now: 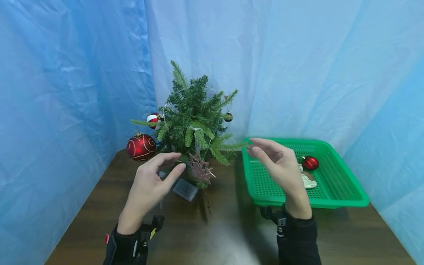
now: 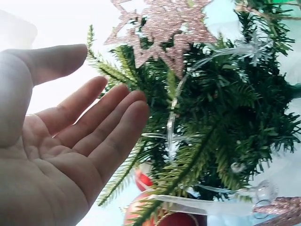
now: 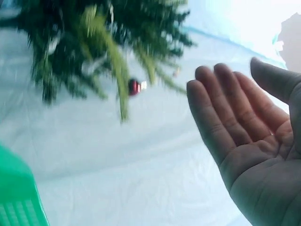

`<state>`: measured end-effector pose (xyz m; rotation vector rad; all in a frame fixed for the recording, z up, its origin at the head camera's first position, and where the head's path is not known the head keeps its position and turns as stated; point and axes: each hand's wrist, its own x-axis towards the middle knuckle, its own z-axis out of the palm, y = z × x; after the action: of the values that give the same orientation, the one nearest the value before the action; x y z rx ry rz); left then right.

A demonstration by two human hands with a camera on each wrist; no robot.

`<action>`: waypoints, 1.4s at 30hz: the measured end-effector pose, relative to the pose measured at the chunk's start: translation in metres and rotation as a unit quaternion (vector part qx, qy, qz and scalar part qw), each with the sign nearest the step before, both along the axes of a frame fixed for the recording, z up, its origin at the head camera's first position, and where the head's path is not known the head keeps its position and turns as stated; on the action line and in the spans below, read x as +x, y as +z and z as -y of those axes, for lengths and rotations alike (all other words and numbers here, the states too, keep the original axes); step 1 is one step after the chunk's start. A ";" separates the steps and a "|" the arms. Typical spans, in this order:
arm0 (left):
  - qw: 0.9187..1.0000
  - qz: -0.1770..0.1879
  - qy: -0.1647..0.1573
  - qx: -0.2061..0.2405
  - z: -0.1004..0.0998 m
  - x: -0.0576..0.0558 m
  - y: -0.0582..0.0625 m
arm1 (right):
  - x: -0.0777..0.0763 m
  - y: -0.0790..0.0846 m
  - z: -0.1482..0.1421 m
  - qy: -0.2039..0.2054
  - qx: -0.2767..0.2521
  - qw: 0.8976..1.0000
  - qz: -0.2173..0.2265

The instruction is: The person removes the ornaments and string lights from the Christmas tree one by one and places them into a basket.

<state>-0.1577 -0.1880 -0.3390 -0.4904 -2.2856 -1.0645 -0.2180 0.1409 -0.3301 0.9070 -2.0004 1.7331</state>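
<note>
A small Christmas tree (image 1: 193, 114) stands on the table, with a pink glittery snowflake ornament (image 1: 200, 168) hanging from its lower front. My left hand (image 1: 152, 184) is just left of that snowflake, fingers relaxed and palm bare in the left wrist view. On the tree's left hang a large red ball with gold swirls (image 1: 141, 147) and a red and white ball (image 1: 153, 120); a small dark ball (image 1: 228, 117) is on the right. My right hand (image 1: 281, 165) is held over the left side of the green basket (image 1: 351, 184), its fingers loosely extended around nothing.
Inside the basket lie a shiny red ball (image 1: 310, 163) and a white and brown ornament (image 1: 308, 179). A dark rectangular block (image 1: 185, 190) sits on the wooden table (image 1: 218, 239) by the tree's base. Blue curtains (image 1: 298, 66) hang behind and at both sides.
</note>
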 end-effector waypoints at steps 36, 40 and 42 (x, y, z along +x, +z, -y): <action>0.989 0.143 0.012 -0.043 -0.003 -0.022 -0.013 | 0.002 -0.019 0.106 0.129 -0.104 0.968 0.189; 0.987 0.150 0.014 -0.048 -0.007 -0.021 -0.014 | 0.003 -0.019 0.107 0.138 -0.090 0.967 0.196; 0.987 0.150 0.012 -0.051 -0.008 -0.022 -0.014 | 0.003 -0.020 0.108 0.148 -0.091 0.964 0.202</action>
<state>-0.1792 -0.1800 -0.3533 -0.3600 -2.6129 -1.0753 -0.2147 0.0333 -0.3503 0.8815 -1.9659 2.3918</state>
